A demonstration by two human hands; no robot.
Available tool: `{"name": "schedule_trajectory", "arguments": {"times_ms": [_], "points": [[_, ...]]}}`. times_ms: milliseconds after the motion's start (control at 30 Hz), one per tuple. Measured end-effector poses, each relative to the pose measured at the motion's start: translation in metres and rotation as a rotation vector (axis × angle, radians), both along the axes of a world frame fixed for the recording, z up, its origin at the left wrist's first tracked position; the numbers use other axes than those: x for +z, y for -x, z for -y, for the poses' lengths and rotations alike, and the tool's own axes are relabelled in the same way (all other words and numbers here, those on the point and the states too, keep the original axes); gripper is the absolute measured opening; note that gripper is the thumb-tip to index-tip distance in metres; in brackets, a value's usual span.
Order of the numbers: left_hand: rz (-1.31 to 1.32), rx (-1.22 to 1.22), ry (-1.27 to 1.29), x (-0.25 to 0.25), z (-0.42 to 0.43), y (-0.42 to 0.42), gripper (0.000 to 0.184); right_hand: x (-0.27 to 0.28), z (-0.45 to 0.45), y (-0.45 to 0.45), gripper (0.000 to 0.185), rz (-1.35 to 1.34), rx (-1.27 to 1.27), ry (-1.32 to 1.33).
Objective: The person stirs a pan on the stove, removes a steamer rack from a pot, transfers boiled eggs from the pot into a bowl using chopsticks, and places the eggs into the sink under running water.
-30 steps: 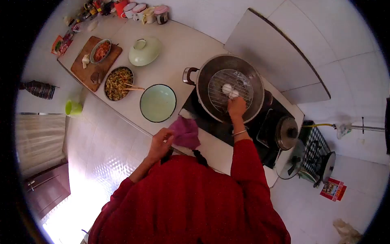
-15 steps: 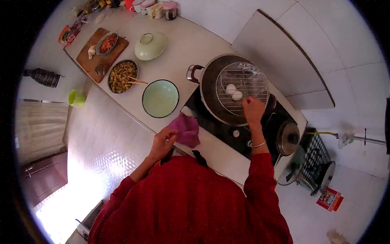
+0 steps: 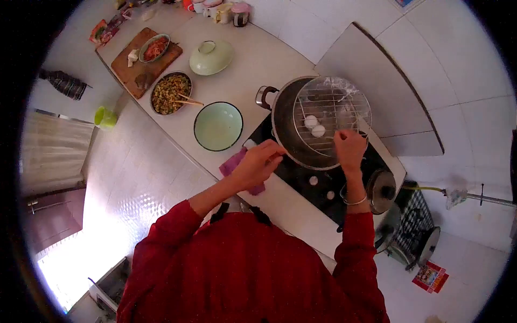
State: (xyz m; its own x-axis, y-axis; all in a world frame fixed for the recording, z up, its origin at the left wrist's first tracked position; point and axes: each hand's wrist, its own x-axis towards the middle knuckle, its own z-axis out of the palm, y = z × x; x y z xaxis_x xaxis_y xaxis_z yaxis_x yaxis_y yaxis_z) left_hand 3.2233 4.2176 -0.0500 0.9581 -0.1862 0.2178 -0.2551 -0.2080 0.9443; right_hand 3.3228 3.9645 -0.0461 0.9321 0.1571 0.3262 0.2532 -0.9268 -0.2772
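My right hand (image 3: 350, 148) is closed on the near edge of a round wire steaming rack (image 3: 328, 97). The rack sits tilted over a wide pot (image 3: 283, 110), its far right side above the rim. Two white eggs (image 3: 314, 125) rest by the wires, with clear plastic film (image 3: 339, 86) at the far side. My left hand (image 3: 264, 163) reaches toward the pot's near left rim, fingers stretched out and nothing visible in them. Beneath that hand a purple cloth (image 3: 233, 162) lies at the counter edge, partly hidden.
A pale green enamel bowl (image 3: 218, 126) stands left of the stove (image 3: 307, 183). Beyond are a bowl of chopped filling (image 3: 171, 92) with chopsticks, a green lid (image 3: 211, 58) and a cutting board (image 3: 121, 67). A small lidded pot (image 3: 381, 191) occupies the stove's right end.
My left hand has let go of the purple cloth and moved right toward the pot. My right hand has raised the rack a little, shifting it right.
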Motion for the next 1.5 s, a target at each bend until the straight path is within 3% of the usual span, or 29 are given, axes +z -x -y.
{"name": "schedule_trajectory", "arguments": {"times_ms": [167,267,400,700,1000,1100,1233,1333,1433,1500], "points": [[-0.03,0.145,-0.026,0.002,0.002,-0.017,0.015,0.031,-0.002,0.0,0.016,-0.064,0.023,-0.121],[-0.24,0.252,0.126,-0.009,-0.013,-0.035,0.014,0.049,0.004,-0.002,0.019,-0.137,0.049,-0.182],[-0.223,0.248,0.302,0.0,-0.021,-0.06,0.017,0.071,0.009,-0.001,0.019,-0.156,0.088,-0.188],[-0.234,0.107,0.254,0.017,0.006,-0.101,0.035,0.094,0.015,0.002,0.019,-0.242,0.061,-0.26],[-0.436,0.135,0.518,-0.004,0.021,-0.121,0.028,0.093,0.021,0.004,0.018,-0.165,0.093,-0.176],[0.044,0.531,0.096,0.002,0.022,-0.11,0.017,0.084,0.028,0.003,0.018,-0.076,0.106,-0.127],[0.345,0.27,-0.011,0.042,0.06,-0.107,0.012,0.072,0.016,0.007,0.016,-0.071,0.079,-0.064],[0.322,0.28,-0.302,0.037,0.096,-0.123,0.022,0.06,0.001,0.009,0.015,-0.061,0.057,-0.022],[-0.025,0.132,-0.601,0.035,0.104,-0.139,0.03,0.045,-0.012,0.007,0.015,-0.159,-0.033,0.066],[-0.033,0.157,-0.657,0.014,0.108,-0.148,0.033,0.031,-0.018,0.007,0.016,-0.184,-0.061,0.067]]}}
